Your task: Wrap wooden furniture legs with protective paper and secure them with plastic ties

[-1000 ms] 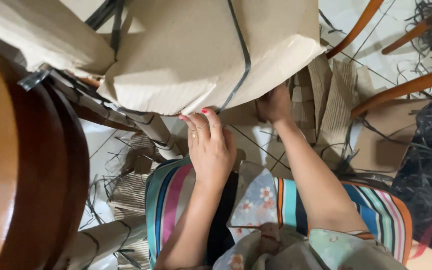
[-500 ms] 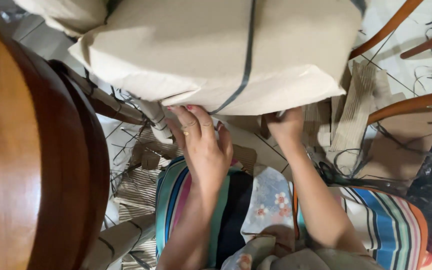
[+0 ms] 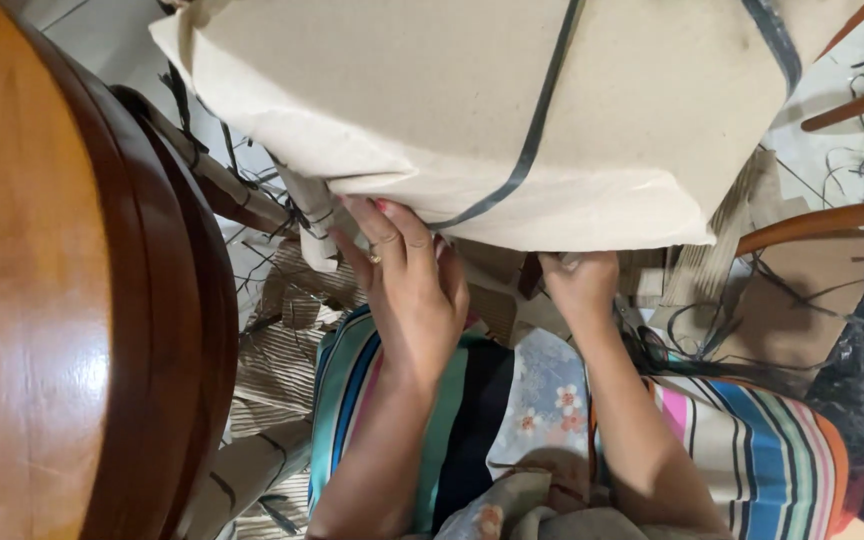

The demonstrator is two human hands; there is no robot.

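**Strapped bundle now closer over the lap**

Compared with a moment ago, the paper-wrapped bundle (image 3: pixel 512 110) fills more of the view. The left hand (image 3: pixel 407 285) presses flat under its near edge; the right hand (image 3: pixel 580 285) grips that edge from below, above the striped cloth (image 3: pixel 752 450).
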